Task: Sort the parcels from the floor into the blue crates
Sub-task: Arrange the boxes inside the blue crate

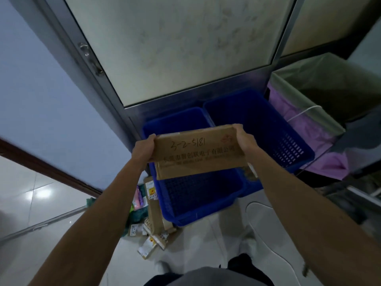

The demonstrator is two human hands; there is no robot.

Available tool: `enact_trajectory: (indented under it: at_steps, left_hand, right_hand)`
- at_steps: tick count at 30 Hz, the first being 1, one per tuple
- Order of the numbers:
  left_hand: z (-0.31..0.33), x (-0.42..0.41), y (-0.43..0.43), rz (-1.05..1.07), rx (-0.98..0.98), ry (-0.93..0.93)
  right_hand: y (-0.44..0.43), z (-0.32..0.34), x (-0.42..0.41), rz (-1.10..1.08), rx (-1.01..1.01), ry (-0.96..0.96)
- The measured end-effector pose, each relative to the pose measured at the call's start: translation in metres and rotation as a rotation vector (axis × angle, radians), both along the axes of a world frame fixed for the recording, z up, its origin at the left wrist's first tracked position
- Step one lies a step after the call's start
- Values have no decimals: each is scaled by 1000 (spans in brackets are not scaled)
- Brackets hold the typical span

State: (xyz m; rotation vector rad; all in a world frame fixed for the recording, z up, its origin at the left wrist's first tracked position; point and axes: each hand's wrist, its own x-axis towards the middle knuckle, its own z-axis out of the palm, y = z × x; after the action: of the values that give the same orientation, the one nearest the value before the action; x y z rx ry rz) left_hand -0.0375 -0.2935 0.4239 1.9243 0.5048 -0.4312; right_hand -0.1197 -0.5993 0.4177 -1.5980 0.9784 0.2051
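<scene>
hands (143, 151) (244, 139) on brown parcel (198, 155) (handwritten 3-2-5181)

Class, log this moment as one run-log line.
left hand, right hand: grip cardboard parcel | position: above nearer blue crate | floor parcels: beside it

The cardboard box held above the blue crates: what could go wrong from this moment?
1. The left hand and right hand grip the cardboard box only at its two ends, so it might slip.
2. The box hangs over the left crate, its right end close to the right crate; released carelessly, it may strike a rim or land in the wrong one.
3. Loose parcels lie on the floor nearby; a step could crush them.
</scene>
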Motion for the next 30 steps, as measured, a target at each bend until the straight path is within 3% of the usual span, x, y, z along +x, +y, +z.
enact_trajectory:
  at_steps: [9,17,30]
  left_hand:
    - [-12,-8,-137,108,-41,-16]
    - [-21,18,-183,147,-90,-29]
    - [-6,86,-285,-87,-238,-60]
  right_hand:
    - [-139,-10,22,100,-34,-7]
    - [-186,-16,54,112,-15,-57]
    - [-283,-34,82,-69,-62,-45]
